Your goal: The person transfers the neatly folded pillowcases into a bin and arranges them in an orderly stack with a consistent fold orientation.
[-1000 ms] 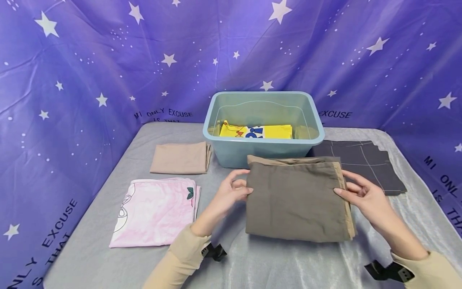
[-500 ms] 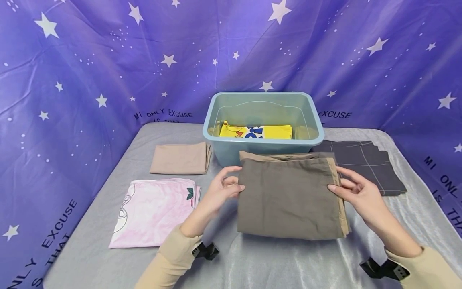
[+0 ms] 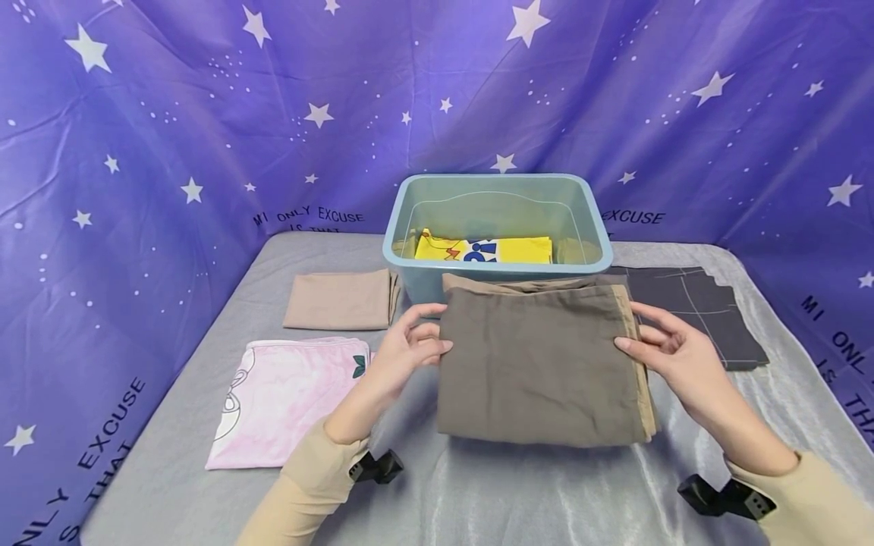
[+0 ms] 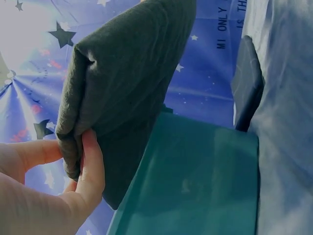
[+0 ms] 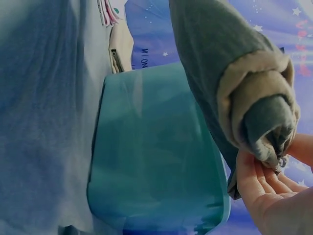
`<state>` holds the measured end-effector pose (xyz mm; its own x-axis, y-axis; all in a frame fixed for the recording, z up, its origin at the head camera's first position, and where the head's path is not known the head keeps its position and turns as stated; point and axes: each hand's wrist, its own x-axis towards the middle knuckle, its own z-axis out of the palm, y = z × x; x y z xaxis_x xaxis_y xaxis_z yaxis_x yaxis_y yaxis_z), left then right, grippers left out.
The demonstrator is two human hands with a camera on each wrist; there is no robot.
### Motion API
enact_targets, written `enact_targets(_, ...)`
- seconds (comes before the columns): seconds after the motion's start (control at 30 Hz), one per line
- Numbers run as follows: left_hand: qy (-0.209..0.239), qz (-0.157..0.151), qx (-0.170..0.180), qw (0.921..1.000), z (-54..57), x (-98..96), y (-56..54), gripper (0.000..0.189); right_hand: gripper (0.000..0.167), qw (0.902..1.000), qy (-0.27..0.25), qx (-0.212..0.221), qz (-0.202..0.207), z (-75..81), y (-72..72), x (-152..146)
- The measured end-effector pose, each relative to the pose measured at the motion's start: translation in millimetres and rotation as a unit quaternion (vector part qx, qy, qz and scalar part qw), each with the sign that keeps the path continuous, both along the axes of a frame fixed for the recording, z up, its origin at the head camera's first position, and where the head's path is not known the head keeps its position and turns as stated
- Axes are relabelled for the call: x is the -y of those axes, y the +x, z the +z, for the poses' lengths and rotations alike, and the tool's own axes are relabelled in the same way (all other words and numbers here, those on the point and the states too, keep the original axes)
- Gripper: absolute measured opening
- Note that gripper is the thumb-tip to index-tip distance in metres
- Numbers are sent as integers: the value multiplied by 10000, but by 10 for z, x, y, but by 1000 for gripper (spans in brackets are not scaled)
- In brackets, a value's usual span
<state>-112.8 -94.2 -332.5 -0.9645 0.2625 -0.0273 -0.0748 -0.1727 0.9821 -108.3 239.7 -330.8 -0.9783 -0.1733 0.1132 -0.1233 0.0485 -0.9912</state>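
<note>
A folded brown cloth [image 3: 532, 364] with tan edging hangs above the table, in front of the bin. My left hand [image 3: 406, 349] pinches its left edge between thumb and fingers, and my right hand [image 3: 672, 349] pinches the right edge. In the left wrist view the fingers [image 4: 92, 166] grip the layered fold of the cloth [image 4: 132, 63]. Rolled tan and grey-green layers of the cloth [image 5: 234, 88] show at its end in the right wrist view, held by the right hand [image 5: 274, 191]. Behind it stands a blue-green plastic bin [image 3: 498, 267] with a folded yellow cloth [image 3: 526, 249] inside.
On the left of the grey-covered table [image 3: 532, 500] lie a folded beige cloth [image 3: 341, 299] and, nearer, a folded pink cloth [image 3: 293, 402]. A dark checked cloth [image 3: 690, 311] lies right of the bin. A purple starry curtain [image 3: 273, 136] surrounds the table.
Both hands have carried the brown cloth a little to the left and up, toward the bin. It now overlaps more of the bin's front. The other cloths stay put.
</note>
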Motion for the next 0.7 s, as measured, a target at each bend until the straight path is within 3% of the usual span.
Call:
enact_targets(0.27, 10, -20, 25, 10000, 107, 58, -28, 50, 46, 9994, -284, 102, 139, 148, 0, 67)
enact_targets(0.7, -33, -18, -75, 10000, 304, 106, -116, 49, 47, 9992, -317, 55, 225, 361, -95, 109)
